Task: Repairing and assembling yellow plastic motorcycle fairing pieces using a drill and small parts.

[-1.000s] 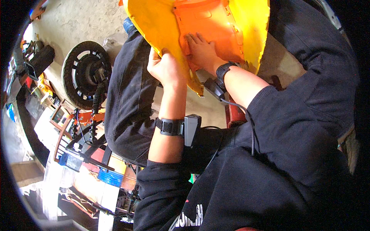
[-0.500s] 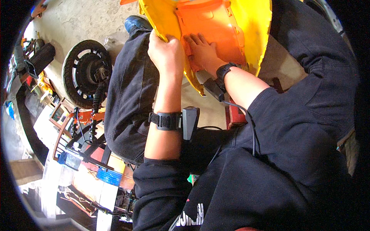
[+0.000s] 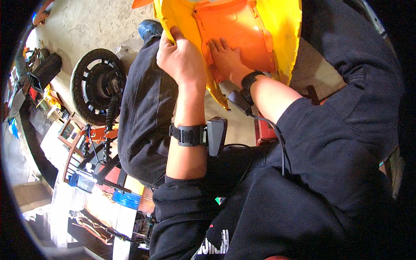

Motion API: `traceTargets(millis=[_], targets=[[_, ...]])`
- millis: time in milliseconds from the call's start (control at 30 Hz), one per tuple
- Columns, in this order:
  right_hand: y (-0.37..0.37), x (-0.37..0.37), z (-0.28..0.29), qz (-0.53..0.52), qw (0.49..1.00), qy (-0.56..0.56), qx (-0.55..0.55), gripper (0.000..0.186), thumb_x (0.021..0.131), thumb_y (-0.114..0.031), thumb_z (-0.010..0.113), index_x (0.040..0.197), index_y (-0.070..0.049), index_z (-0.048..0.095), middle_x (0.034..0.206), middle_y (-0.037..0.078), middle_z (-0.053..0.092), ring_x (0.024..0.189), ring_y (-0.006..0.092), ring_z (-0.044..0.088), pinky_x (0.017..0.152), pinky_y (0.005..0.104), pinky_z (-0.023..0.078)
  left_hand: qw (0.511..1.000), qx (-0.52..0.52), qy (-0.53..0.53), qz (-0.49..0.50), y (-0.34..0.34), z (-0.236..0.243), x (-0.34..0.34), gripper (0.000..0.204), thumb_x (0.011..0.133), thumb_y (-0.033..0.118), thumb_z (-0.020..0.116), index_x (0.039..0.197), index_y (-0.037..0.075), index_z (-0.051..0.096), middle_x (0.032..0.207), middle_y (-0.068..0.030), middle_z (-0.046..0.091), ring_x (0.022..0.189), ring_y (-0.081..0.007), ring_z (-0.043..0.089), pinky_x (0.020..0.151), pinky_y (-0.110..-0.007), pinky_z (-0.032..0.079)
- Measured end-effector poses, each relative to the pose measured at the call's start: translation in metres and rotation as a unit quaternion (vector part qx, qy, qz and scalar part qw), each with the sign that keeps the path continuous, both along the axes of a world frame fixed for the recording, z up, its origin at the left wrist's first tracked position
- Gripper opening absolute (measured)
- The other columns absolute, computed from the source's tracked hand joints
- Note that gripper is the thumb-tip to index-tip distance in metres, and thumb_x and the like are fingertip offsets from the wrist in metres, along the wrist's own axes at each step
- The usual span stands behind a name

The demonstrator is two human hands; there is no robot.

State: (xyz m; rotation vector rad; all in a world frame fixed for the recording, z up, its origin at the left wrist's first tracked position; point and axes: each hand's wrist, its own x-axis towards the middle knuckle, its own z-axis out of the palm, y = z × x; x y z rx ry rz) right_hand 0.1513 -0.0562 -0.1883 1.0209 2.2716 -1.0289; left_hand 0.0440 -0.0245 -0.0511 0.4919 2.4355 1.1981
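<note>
Well, yellow panel (image 3: 284, 32), white lettering (image 3: 224, 238) (sweatshirt (image 3: 290, 208))

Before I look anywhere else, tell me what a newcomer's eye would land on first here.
Most likely the bright yellow plastic shell with its orange inner panel, at top centre; the left hand grips its left edge, while the right hand lies spread on the orange part. Next, probably the black-tyred wheel on the left, beyond the dark trouser leg.
</note>
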Motion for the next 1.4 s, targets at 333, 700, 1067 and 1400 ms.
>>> traceTargets(millis=[333, 700, 1067, 1400], targets=[[-0.003, -0.005, 0.016, 0.029, 0.999, 0.012, 0.033, 0.088, 0.078, -0.033, 0.072, 0.15, -0.007, 0.03, 0.158, 0.009, 0.031, 0.145, 0.0312, 0.03, 0.09, 0.0641, 0.042, 0.994, 0.079, -0.062, 0.049, -0.021, 0.018, 0.014, 0.021, 0.099, 0.009, 0.058, 0.106, -0.008, 0.067, 0.094, -0.0065, 0.07, 0.078, -0.0108, 0.061, 0.072, -0.024, 0.048], [-0.011, 0.007, -0.001, 0.004, 0.993, 0.101, 0.053, 0.081, 0.078, -0.027, 0.069, 0.146, -0.001, 0.035, 0.155, 0.014, 0.037, 0.143, 0.0275, 0.034, 0.098, 0.0568, 0.034, 0.979, 0.125, -0.145, 0.074, -0.017, 0.019, 0.006, 0.023, 0.101, 0.013, 0.058, 0.109, -0.005, 0.068, 0.093, -0.0028, 0.07, 0.078, -0.0076, 0.059, 0.073, -0.022, 0.048], [-0.008, -0.006, 0.014, 0.013, 0.996, 0.081, 0.035, 0.08, 0.075, -0.025, 0.07, 0.143, 0.002, 0.037, 0.151, 0.017, 0.04, 0.141, 0.0291, 0.037, 0.1, 0.0547, 0.036, 0.999, 0.036, -0.002, 0.009, -0.027, 0.023, 0.01, 0.023, 0.101, 0.012, 0.057, 0.115, -0.003, 0.067, 0.096, -0.0033, 0.072, 0.082, -0.0071, 0.061, 0.076, -0.023, 0.049], [-0.009, -0.004, 0.001, 0.017, 0.996, 0.053, 0.068, 0.086, 0.075, -0.028, 0.072, 0.147, 0.001, 0.034, 0.154, 0.016, 0.036, 0.143, 0.0284, 0.033, 0.103, 0.052, 0.035, 0.998, 0.052, -0.04, 0.02, -0.016, 0.027, 0.02, 0.024, 0.101, 0.011, 0.056, 0.115, -0.004, 0.067, 0.095, -0.0042, 0.072, 0.082, -0.0065, 0.061, 0.076, -0.023, 0.049]])
